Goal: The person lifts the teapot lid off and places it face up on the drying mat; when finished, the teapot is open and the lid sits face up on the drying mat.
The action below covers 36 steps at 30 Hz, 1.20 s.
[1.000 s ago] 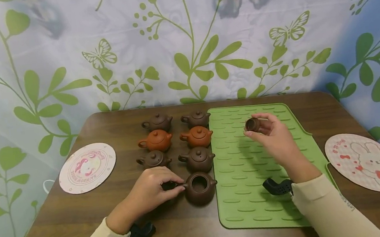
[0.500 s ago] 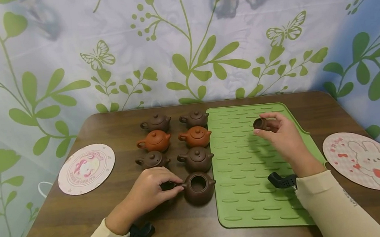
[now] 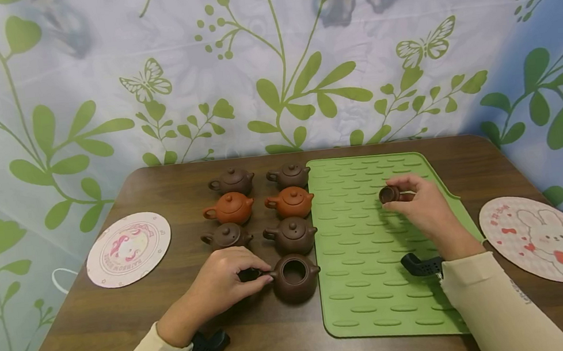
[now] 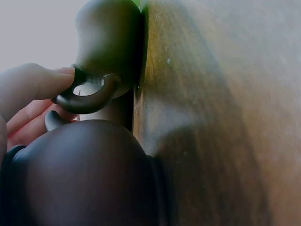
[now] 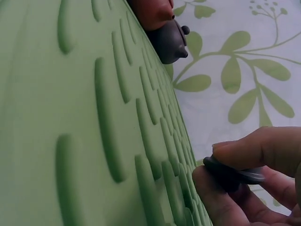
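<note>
My left hand [image 3: 227,274] pinches the handle of a dark brown teapot [image 3: 297,294] that stands lidless, its round mouth facing up. In the left wrist view the thumb lies on top of the looped handle [image 4: 91,102]. Another dark teapot [image 4: 89,174] bulges close below that hand; the hand mostly hides it in the head view. Over the green mat, my right hand [image 3: 422,200] holds a small dark brown teapot lid [image 3: 389,194] between thumb and fingers, its hollow underside turned to the left. Seen from the right wrist, the lid's rim [image 5: 254,176] shows between the fingers.
Two columns of lidded teapots, dark brown and orange [image 3: 234,208], stand beyond the lidless one. The green ridged mat [image 3: 360,317] lies to their right. Round printed mats lie at the table's left [image 3: 133,267] and right [image 3: 547,261]. A patterned cloth [image 3: 222,20] hangs behind.
My right hand has moved to the right and a little nearer to me, still holding the lid. The left hand and the lidless teapot have stayed in place.
</note>
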{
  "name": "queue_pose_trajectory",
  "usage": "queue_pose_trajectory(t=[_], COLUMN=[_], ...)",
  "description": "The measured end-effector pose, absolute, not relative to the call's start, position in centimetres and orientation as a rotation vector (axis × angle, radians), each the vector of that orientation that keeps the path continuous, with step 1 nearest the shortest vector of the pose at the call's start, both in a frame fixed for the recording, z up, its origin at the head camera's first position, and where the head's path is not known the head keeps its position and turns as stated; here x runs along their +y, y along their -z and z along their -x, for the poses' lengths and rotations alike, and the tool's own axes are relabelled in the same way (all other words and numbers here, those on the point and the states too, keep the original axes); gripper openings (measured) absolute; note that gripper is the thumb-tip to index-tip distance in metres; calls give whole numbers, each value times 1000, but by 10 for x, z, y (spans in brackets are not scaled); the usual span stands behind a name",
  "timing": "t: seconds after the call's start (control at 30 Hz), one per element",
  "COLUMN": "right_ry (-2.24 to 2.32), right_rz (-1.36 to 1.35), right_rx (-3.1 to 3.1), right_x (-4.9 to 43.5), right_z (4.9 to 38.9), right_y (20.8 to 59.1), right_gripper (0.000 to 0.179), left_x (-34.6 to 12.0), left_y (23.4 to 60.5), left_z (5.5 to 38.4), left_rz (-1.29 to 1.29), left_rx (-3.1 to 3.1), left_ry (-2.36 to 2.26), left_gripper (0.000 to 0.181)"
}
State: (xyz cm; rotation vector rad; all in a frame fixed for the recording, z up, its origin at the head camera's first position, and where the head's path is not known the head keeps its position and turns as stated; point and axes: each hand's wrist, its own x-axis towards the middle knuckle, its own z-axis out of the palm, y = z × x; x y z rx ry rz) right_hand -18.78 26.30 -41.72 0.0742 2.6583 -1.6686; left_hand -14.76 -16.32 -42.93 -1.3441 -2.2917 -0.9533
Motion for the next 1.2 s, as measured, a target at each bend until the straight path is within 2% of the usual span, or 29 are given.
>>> queue_pose_trajectory(t=[0.7, 1.2], right_ry=[1350, 1176], right_rz=[10, 1], right_rx=[2817, 2889], right_x=[266, 263], right_z=[189, 187], right_y=[422, 411], right_gripper=[50, 46], left_x=[-162, -162], left_y=[430, 430], left_z=[148, 147], left_rz=[1333, 1338], left_rx=[-2318, -2306], left_ry=[948, 942], left_gripper=[16, 16])
